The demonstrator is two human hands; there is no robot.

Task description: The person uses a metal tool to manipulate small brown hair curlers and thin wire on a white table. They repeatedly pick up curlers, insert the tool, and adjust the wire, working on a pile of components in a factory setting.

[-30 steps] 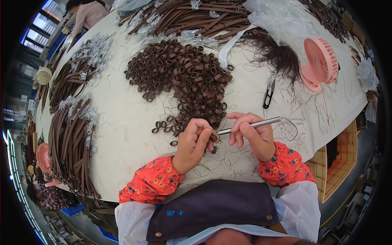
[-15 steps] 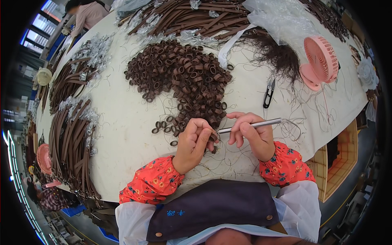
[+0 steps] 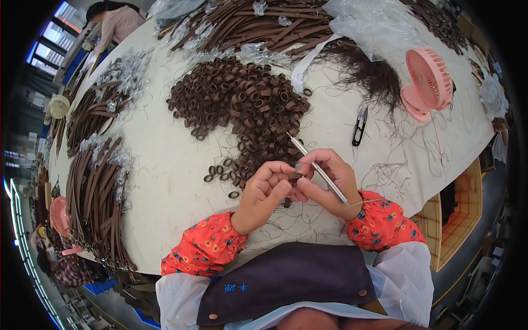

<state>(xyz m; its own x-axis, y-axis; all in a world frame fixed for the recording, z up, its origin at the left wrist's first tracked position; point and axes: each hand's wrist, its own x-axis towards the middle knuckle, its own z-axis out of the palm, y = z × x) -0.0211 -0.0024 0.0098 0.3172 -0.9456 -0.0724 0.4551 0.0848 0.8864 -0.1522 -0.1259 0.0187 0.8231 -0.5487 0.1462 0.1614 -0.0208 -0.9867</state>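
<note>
Left hand (image 3: 262, 193): your thumb and fingertips are drawn in on the small brown loop (image 3: 295, 177), with hardly any gap; a slack pinch could let it twist or drop.
Right hand (image 3: 333, 179): your fingers curl around the pen-shaped tool (image 3: 304, 152), fingertips right by the loop; whether they press on it too, you can't tell from here.
Brown loop: it sits between your two hands, above the table; too hard a squeeze could buckle its oval.
Tool tip: it points away from you, over the loop pile (image 3: 247, 104) rather than at the held loop; a careless forward push could snag or scatter pieces.
Thin cord (image 3: 366, 202): it trails from the tool's rear toward your right sleeve (image 3: 379, 225); catching there, it could tug the tool off line.
Loose threads (image 3: 301, 221): they lie beneath your hands and could cling to the loop.
Snips (image 3: 359, 127): they lie beyond your right hand; an unwatched reach could meet the blades.
</note>
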